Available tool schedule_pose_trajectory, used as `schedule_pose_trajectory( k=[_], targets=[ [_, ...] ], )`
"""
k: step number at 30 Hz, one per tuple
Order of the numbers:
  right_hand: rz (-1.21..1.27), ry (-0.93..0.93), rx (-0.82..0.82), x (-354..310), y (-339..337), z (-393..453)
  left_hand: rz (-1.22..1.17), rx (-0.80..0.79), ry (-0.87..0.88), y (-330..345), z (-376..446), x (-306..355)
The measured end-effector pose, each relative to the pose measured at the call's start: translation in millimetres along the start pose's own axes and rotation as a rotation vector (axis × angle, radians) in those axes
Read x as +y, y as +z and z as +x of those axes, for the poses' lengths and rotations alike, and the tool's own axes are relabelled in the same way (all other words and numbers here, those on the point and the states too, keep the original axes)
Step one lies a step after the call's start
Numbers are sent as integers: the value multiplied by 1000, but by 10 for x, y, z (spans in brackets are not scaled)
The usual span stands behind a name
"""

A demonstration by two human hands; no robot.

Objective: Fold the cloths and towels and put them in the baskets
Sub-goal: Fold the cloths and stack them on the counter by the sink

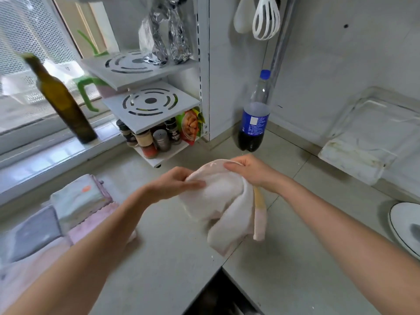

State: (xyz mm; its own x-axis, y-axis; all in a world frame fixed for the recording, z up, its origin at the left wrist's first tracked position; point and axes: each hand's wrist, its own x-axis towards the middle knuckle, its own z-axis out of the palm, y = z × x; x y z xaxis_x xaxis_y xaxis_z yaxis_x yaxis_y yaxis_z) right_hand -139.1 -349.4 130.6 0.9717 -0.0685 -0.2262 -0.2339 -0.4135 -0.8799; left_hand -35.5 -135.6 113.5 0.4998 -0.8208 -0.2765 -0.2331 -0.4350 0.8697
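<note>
A view from above looks down at two bare forearms reaching over a pale grey table (pixel 163 258). Both hands hold one white towel (pixel 218 201) up above the table's middle. The left hand (pixel 175 183) pinches the towel's upper left edge between thumb and fingers. The right hand (pixel 247 169) grips the upper right edge with curled fingers. The towel hangs in loose folds between and below the hands, with a pale yellow and pink strip along its right side.

At the left edge of the table lies a stack of folded cloths (pixel 75 203) in light blue, grey and pink.

Behind the hands, a white tiered shelf rack (pixel 145 105) stands against the wall, with spice jars (pixel 150 139) on its lowest level and foil-wrapped items on top. A dark green glass bottle (pixel 61 101) stands near the window at left. A cola bottle with a blue cap (pixel 254 119) stands right of the rack. A clear plastic tray (pixel 368 137) leans at the far right, and a white plate (pixel 406 226) shows at the right edge.
</note>
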Motion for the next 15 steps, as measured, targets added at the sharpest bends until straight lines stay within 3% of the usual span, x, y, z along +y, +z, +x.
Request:
schedule_pose_trajectory(
  k=[3, 8, 11, 13, 15],
  targets=[
    [-112, -21, 107, 36, 49, 105, 116, 72, -35, -155, -201, -163],
    [-140, -56, 374, 119, 131, 216, 227, 365, 62, -260, -337, -228],
    [-193, 55, 289, 153, 134, 217, 294, 334, 0, -285, -430, -106],
    [-195, 106, 138, 67, 83, 123, 364, 199, -154, -312, -528, -28],
    [-231, 145, -71, -72, -16, -15, 274, 58, -228, -329, -627, 40]
  ],
)
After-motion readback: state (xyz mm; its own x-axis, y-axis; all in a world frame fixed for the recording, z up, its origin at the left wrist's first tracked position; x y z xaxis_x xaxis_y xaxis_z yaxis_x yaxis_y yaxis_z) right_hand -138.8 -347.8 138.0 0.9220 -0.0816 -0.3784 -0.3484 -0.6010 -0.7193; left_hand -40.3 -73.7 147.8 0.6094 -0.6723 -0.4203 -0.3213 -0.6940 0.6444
